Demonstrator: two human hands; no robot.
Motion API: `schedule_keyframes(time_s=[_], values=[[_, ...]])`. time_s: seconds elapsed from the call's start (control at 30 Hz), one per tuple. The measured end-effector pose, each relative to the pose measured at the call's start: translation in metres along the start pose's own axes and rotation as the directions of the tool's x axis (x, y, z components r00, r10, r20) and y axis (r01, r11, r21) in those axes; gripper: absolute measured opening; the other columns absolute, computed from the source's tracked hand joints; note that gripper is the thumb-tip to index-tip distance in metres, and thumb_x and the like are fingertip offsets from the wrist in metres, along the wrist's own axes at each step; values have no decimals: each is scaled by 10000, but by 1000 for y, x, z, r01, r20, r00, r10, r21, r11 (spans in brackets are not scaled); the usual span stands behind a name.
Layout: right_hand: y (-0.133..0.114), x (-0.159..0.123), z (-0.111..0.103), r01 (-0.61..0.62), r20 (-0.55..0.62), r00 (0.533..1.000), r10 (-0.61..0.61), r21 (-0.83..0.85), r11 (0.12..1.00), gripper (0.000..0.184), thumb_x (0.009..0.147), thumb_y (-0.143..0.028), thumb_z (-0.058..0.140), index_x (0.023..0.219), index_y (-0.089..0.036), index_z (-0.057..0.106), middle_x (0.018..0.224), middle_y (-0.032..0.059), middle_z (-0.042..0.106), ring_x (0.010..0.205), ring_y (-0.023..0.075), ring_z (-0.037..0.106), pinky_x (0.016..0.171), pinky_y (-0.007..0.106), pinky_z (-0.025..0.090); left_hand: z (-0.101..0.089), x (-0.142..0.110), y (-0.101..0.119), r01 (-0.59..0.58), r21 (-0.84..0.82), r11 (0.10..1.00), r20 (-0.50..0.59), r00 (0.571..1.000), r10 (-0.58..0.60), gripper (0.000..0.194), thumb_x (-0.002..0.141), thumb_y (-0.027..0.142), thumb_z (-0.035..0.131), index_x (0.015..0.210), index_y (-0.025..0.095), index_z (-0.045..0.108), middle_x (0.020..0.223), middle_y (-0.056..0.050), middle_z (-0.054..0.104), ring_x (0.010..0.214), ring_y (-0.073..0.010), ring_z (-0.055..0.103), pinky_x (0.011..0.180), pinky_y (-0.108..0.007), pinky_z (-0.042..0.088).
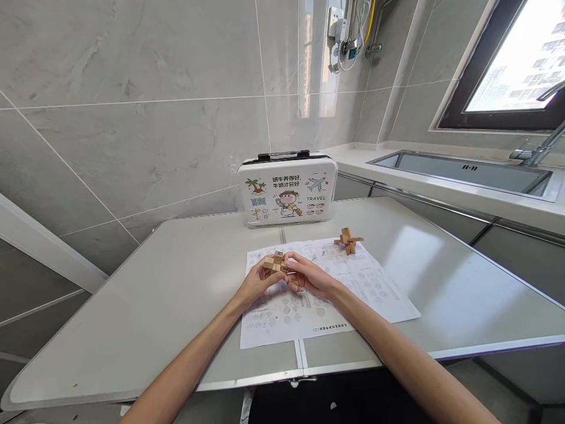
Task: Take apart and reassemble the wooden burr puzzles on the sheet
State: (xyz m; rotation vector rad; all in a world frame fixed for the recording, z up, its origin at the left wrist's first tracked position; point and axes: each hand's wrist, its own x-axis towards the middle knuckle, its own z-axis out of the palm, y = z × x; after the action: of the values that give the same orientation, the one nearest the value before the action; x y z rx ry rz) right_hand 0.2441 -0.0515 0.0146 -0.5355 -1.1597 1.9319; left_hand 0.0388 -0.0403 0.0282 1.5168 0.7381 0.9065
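A small wooden interlocking puzzle (276, 263) of light brown blocks is held just above the printed sheet. My left hand (259, 279) grips it from the left, thumb in front and fingers behind. From the right, my right hand (306, 275) pinches the puzzle's right side with thumb and forefinger, the other fingers curled below. Under both hands lies the white instruction sheet (282, 330), printed with small diagrams and upside down to me. A second wooden puzzle (348, 240), darker and cross-shaped, rests at the sheet's far right corner.
A white cartoon-printed case (289, 191) stands at the back of the folding table (176, 306), near the tiled wall. To the right are a counter with a sink (463, 169), a faucet (536, 150) and a window. A metal latch (302, 381) sits on the table's front edge.
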Motion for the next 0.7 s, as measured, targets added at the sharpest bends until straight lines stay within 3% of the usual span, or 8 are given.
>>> schedule_keyframes(time_s=[0.17, 0.27, 0.37, 0.5, 0.6, 0.7], values=[[1, 0, -2, -69, 41, 997, 73, -91, 993, 438, 881, -560, 795, 1005, -195, 586, 928, 47, 707, 577, 95, 583, 474, 219, 365, -3, -1, -1, 13, -23, 1000, -26, 1000, -13, 665, 772, 594, 870, 1268, 192, 684, 1038, -83, 734, 964, -250, 686, 991, -413, 499], [4, 0, -5, -79, 84, 992, 96, -181, 980, 463, 895, -604, 763, 958, -156, 668, 844, 45, 687, 585, 102, 559, 504, 240, 385, -4, -2, -1, 26, -33, 999, 21, 999, -25, 640, 799, 607, 841, 1258, 185, 698, 996, -86, 727, 918, -245, 681, 943, -405, 513], [5, 0, -6, 5, 63, 998, 14, -285, 958, 458, 926, -614, 722, 926, -157, 694, 708, -7, 615, 541, 89, 470, 533, 252, 375, -5, -2, -1, 11, -37, 999, 32, 999, -10, 589, 811, 583, 840, 1217, 180, 702, 997, -78, 708, 870, -220, 667, 890, -379, 518], [5, 0, -2, 89, 17, 996, -89, -402, 911, 459, 933, -627, 693, 958, -169, 702, 854, 28, 659, 565, 85, 457, 524, 262, 333, -6, -1, -1, -14, 0, 1000, 18, 1000, 14, 533, 827, 551, 835, 1178, 178, 687, 1006, -67, 684, 828, -197, 654, 860, -368, 518], [9, 2, -1, 106, -40, 989, -139, -454, 884, 415, 920, -575, 701, 1020, -173, 695, 858, 25, 659, 583, 97, 458, 527, 262, 323, -6, 0, -3, -56, 104, 993, -23, 998, 59, 491, 814, 494, 862, 1152, 189, 677, 1071, -73, 678, 934, -213, 655, 915, -365, 511], [17, 6, -4, 138, -154, 953, -263, -551, 823, 257, 850, -412, 752, 928, -185, 660, 767, -16, 620, 610, 110, 473, 564, 256, 351, -4, -1, -7, -82, 235, 968, -71, 992, 102, 521, 754, 420, 921, 1141, 210, 644, 1136, -73, 669, 1090, -246, 639, 1003, -376, 494]])
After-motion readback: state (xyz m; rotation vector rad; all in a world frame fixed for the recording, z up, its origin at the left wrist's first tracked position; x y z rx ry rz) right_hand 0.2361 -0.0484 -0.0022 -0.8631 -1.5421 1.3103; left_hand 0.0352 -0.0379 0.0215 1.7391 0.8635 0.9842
